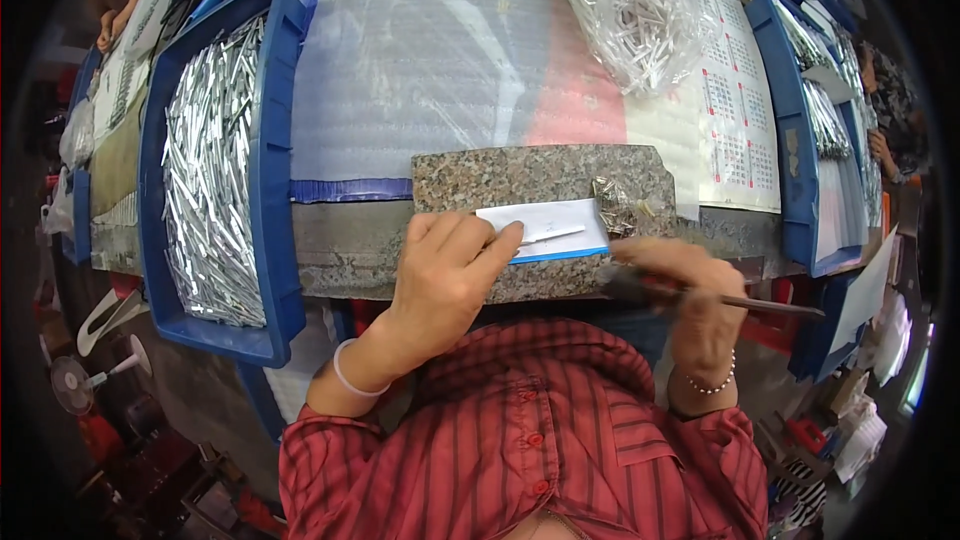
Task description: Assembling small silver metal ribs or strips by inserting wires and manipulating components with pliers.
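Note:
My left hand [448, 275] rests on a white block with a blue edge [590, 223], its thumb and fingers closed on the near end of a slim silvery metal strip [556, 234]. The strip lies along the white surface. Under the block is a speckled granite slab [500, 172]. My right hand [690, 285], smeared by motion, is wrapped round what looks like a hammer [770, 307]. Its dark, blurred head hangs just right of the block, above the slab's near edge. A small heap of shiny metal pins [618, 208] lies on the slab beside the block.
A blue bin [285, 140] full of slim silvery strips stands at left. Another blue bin [795, 160] with metal pieces is at right. Behind the slab lie a plastic-covered sheet [420, 60] and a clear bag of white pieces [650, 30]. Other people's arms show at both far sides.

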`<state>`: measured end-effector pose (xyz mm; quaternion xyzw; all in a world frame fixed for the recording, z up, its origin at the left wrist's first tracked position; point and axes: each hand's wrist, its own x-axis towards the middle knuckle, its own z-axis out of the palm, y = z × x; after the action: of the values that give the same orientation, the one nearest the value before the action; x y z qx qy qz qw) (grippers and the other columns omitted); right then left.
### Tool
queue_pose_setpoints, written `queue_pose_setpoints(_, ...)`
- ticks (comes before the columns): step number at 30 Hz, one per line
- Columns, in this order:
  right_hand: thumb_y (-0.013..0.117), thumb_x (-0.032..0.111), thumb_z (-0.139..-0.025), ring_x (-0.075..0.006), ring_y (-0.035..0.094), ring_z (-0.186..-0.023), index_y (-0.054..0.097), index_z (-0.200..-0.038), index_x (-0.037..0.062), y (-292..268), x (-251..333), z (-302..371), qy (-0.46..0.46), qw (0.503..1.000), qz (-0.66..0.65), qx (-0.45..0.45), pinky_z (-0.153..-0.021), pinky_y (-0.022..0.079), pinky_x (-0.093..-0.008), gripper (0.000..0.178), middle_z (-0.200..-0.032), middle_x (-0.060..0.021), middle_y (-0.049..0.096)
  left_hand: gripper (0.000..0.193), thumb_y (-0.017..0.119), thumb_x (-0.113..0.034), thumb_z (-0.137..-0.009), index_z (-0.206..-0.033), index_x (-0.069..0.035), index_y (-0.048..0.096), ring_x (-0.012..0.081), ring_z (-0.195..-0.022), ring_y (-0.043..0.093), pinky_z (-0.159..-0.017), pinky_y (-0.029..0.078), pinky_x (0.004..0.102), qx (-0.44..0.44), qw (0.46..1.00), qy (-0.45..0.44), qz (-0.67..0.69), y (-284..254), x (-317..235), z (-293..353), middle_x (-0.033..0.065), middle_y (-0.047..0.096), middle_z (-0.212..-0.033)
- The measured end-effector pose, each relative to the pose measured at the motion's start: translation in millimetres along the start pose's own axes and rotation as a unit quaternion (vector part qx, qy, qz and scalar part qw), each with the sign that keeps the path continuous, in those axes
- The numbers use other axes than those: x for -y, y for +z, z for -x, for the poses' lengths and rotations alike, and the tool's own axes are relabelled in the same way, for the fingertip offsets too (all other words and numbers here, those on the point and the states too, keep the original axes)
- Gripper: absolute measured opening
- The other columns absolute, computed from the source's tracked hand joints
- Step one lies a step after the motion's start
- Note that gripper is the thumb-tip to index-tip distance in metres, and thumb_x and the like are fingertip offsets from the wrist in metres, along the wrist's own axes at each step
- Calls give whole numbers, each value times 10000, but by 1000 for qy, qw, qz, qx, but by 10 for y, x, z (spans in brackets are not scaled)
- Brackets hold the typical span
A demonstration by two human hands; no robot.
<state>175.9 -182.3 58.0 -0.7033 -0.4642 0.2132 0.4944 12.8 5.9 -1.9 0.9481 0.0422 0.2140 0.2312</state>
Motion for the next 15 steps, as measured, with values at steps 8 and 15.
queue_pose_setpoints(8, 599, 174, -835, -253, 598, -574, 589, -911, 18, -112, 375, -126, -84, 969, 224, 55, -483, 451, -321, 174, -839, -148, 666, 354, 564, -96, -701, -1038, -5, 623, 193, -676, 457, -628, 349, 331, 0, 996, 81, -29, 26, 39, -76, 38, 445, -737)
queue_pose_setpoints(15, 566, 102, -870, -305, 684, -751, 592, -987, -7, 67, 23, -274, -149, 987, 48, -35, -571, 544, -328, 162, -956, -184, 669, 353, 568, -90, -697, -1032, 10, 622, 192, -673, 454, -615, 360, 327, 25, 998, 56, -25, -15, 92, 1, 40, 430, -734)
